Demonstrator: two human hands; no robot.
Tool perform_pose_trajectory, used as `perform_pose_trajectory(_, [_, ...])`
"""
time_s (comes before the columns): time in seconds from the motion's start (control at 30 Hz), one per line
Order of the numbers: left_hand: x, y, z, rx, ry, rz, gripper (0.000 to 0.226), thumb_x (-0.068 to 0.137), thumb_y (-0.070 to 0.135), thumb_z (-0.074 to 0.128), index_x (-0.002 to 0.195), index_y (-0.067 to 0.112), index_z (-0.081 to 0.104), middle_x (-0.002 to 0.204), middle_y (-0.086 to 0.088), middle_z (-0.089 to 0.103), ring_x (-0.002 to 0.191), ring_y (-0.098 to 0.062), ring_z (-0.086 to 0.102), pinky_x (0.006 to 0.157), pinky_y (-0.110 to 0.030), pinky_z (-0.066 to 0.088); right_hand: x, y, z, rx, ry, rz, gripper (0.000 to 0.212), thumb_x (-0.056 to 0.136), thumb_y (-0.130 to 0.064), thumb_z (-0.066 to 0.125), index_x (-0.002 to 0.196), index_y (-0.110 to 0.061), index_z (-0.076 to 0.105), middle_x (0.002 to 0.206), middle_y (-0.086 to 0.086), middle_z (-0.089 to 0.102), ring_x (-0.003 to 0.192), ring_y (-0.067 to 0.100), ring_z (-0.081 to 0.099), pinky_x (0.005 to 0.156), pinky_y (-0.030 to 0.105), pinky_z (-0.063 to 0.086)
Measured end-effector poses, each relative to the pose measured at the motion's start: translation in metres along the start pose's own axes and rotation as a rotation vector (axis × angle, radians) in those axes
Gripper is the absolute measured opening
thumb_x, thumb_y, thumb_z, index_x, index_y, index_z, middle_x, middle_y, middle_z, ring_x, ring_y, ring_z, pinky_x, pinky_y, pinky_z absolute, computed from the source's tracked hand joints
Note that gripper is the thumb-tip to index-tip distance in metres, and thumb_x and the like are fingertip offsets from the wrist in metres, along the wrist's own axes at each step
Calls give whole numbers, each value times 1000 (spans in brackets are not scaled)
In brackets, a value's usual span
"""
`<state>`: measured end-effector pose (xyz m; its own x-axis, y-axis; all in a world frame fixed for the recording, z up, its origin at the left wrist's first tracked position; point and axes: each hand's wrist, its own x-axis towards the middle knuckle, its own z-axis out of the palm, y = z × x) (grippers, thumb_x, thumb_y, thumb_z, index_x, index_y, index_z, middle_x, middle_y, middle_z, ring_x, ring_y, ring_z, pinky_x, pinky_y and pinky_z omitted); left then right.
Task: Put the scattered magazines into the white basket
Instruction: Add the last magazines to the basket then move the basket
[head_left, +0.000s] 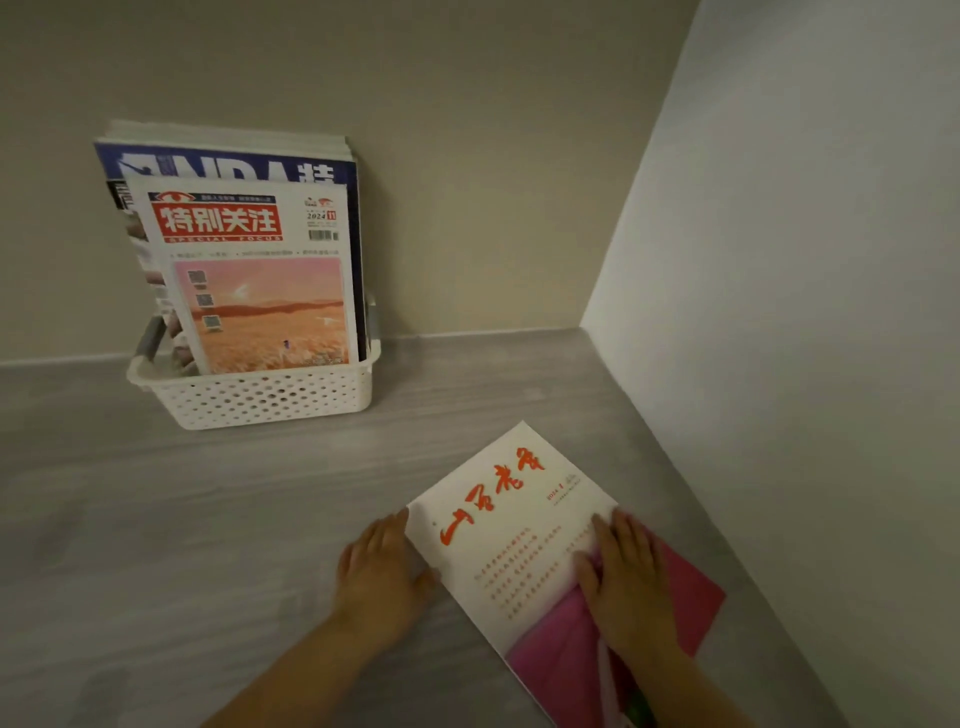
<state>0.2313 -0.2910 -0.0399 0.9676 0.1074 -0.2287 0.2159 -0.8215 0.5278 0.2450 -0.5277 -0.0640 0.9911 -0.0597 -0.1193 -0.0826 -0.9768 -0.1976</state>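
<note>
loose magazine (519, 530) (head view): lying flat on the grey shelf (156, 519) around 5 o'clock, red lettering facing up
left hand (379, 571): lying open, fingertips touching the magazine's 9 o'clock edge
right hand (626, 582): resting open, palm down on the cover
white basket (249, 395): sitting at 10 o'clock, well apart, other magazines (260, 270) standing upright inside

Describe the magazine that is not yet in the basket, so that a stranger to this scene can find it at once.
Find the white wall on the right, then the grey surface below it. One magazine lies flat there. Unlike the magazines standing in the white basket, it has red brush lettering on white and a pink lower part.
</note>
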Motion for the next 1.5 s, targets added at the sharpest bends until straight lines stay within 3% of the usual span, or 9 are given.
perform_pose_trajectory(0.13, [-2, 20, 4, -300, 82, -102, 70, 71, 20, 69, 131, 15, 33, 134, -10, 48, 126, -26, 41, 105, -39, 33, 1, 1, 3, 6, 15, -1, 57, 92, -46, 18, 142, -23, 3, 155, 5, 0, 142, 21, -7, 114, 36, -6])
perform_pose_trajectory(0.33, [3, 38, 7, -1112, 102, -224, 87, 76, -5, 60, 141, 15, 6, 142, -14, 34, 125, -30, 39, 96, -37, 35, 2, 2, 5, 19, 30, -3, 57, 93, -46, 18, 142, -22, 4, 155, 6, 2, 142, 22, -6, 114, 38, -5])
perform_pose_trajectory(0.5, [2, 39, -1, -1532, 116, -406, 48, 82, -7, 46, 127, 7, 36, 124, -20, 49, 98, -31, 56, 85, -39, 44, 3, 3, 5, 21, 42, 6, 57, 92, -46, 17, 142, -22, 5, 155, 7, 3, 142, 23, -5, 114, 39, -4])
perform_pose_trajectory(0.7, [-24, 57, 20, -1233, -184, -274, 30, 81, -7, 51, 95, 20, 51, 112, -11, 60, 99, -31, 60, 68, -37, 54, 4, 2, 4, 31, 36, 29, 57, 93, -45, 19, 142, -21, 5, 155, 7, 3, 142, 23, -5, 114, 39, -4])
perform_pose_trajectory(0.83, [-32, 71, 24, -1184, -163, -221, 48, 83, -10, 48, 120, 17, 36, 125, -19, 53, 114, -38, 52, 72, -42, 53, 6, -3, 1, 76, 56, 53, 56, 92, -42, 27, 141, -18, 12, 154, 9, 8, 142, 26, 1, 115, 41, 2])
perform_pose_trajectory(1.0, [-23, 70, -11, -1112, -109, 32, 41, 84, -8, 46, 113, 21, 39, 106, -8, 59, 98, -24, 58, 66, -23, 56, 15, -18, -24, 671, 149, 94, 54, 85, -31, 53, 131, -14, 31, 138, 10, 40, 129, 30, 35, 106, 41, 33])
perform_pose_trajectory(1.17, [-8, 60, -67, -1085, 33, 219, 39, 85, -6, 46, 89, 33, 48, 95, 6, 62, 92, -16, 60, 62, -13, 55, 42, -42, -84, 1112, 36, 67, 67, 82, -17, 61, 138, -14, 23, 121, 3, 52, 103, 14, 49, 84, 29, 39])
perform_pose_trajectory(1.27, [0, 48, -107, -1059, 139, 282, 37, 85, -4, 47, 86, 32, 52, 89, 10, 63, 84, -7, 61, 61, -14, 54, 52, -61, -115, 1178, -111, -100, 47, 74, -16, 61, 119, -16, 51, 107, 0, 62, 93, 12, 57, 66, 17, 44])
perform_pose_trajectory(1.5, [21, 14, -196, -1042, 447, 285, 27, 86, -2, 47, 93, 24, 51, 95, 7, 61, 96, -17, 58, 86, -31, 48, 75, -143, -157, 1173, 41, -224, 23, 82, -1, 54, 104, -4, 62, 96, 6, 64, 75, 12, 60, 67, 19, 52])
